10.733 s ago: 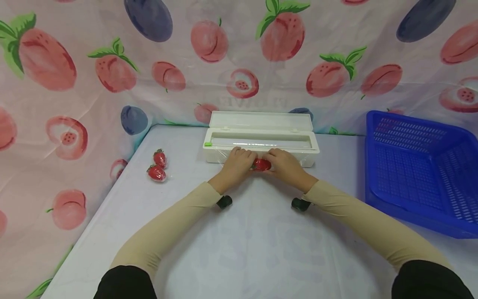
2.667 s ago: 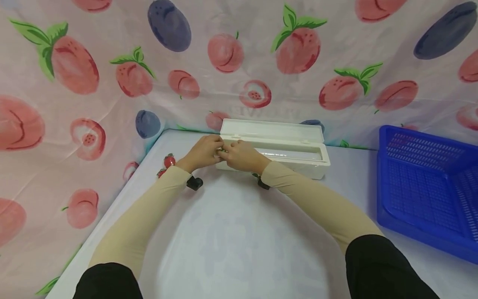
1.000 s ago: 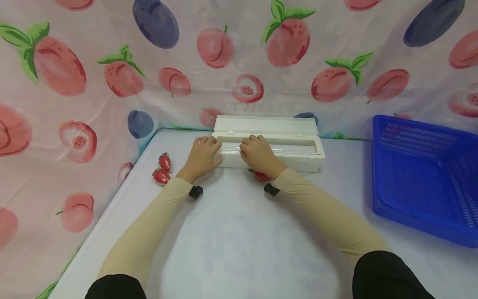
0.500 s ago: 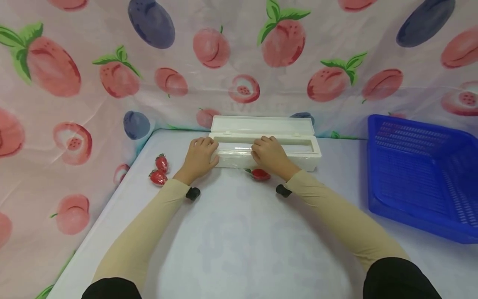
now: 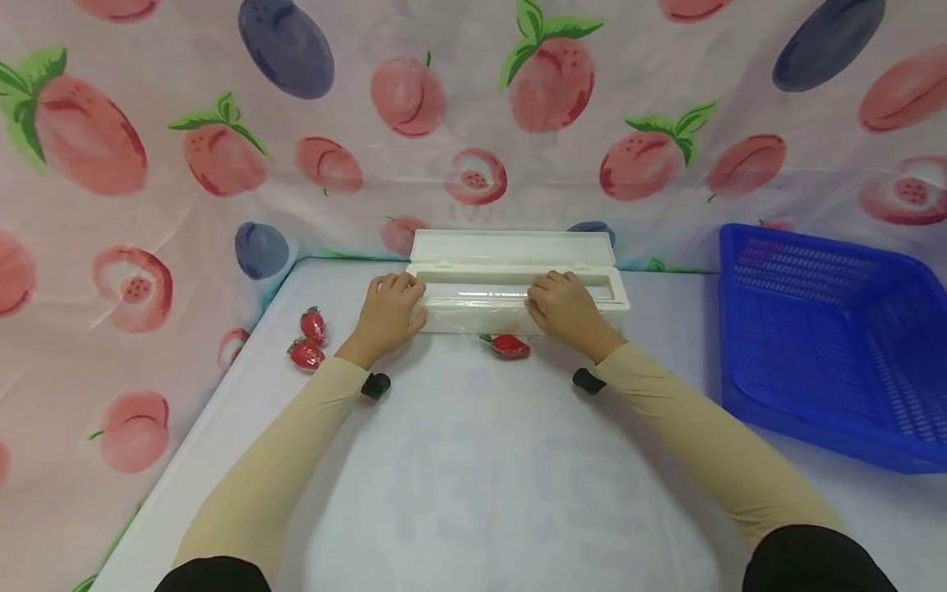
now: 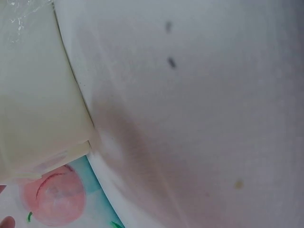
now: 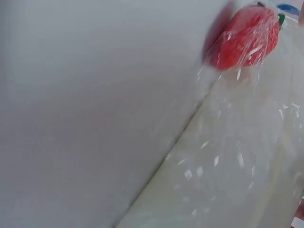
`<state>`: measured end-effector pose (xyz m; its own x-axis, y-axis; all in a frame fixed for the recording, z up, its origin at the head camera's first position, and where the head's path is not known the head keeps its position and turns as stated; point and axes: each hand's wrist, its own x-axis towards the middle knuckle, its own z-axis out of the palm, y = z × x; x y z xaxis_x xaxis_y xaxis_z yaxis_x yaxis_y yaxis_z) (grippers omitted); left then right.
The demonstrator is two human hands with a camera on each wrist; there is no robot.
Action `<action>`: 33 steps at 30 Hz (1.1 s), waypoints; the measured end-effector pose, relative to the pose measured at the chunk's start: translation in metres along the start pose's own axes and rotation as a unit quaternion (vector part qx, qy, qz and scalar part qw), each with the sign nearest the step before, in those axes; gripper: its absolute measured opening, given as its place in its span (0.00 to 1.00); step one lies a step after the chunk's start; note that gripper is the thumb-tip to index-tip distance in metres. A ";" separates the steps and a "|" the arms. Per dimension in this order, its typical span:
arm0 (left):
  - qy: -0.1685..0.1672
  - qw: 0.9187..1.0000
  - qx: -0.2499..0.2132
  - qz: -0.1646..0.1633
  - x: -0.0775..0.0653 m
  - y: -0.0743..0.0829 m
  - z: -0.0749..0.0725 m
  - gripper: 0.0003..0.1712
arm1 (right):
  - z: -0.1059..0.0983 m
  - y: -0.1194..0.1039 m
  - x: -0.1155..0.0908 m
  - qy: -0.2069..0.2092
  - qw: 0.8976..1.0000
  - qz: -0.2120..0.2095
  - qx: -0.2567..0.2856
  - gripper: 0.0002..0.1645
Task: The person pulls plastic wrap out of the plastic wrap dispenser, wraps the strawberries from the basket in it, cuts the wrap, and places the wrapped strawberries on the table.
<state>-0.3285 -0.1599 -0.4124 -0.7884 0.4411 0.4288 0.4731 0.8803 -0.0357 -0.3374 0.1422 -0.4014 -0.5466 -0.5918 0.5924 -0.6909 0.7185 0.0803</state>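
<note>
A white cling film dispenser stands at the back of the table, its lid raised and the film roll showing inside. My left hand grips its left end, fingers over the top and thumb on the front. Toward the right end, my right hand pinches the slide cutter on the front rim; the fingers cover the cutter. Clear film hangs down the dispenser's front. A red strawberry with a green top lies against the base, film over it in the right wrist view.
Two wrapped strawberries, one behind the other, lie to the left. A large blue plastic basket stands at the right. A fruit-printed cloth hangs behind the white table.
Earlier both hands were at the strawberry, then together at the dispenser's left end. Since then, my right hand has slid rightward along the front rim, uncovering the strawberry; my left hand stays put.
</note>
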 end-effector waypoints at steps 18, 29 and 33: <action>-0.012 1.000 -0.006 -0.008 -0.001 0.000 -0.002 0.14 | -0.025 0.021 -0.030 -0.026 0.996 0.081 0.008 0.07; -0.005 1.000 -0.009 -0.001 0.001 0.001 -0.005 0.14 | -0.034 0.041 -0.057 0.022 0.993 0.119 0.007 0.06; -0.006 1.000 -0.009 -0.002 0.001 0.002 -0.006 0.14 | -0.035 0.045 -0.064 0.036 0.991 0.129 0.016 0.07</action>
<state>-0.3261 -0.1591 -0.4063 -0.7954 0.4390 0.4178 0.4763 0.8791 -0.0169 -0.3170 0.2250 -0.4073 -0.6722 -0.3618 0.6460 -0.5481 0.8297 -0.1057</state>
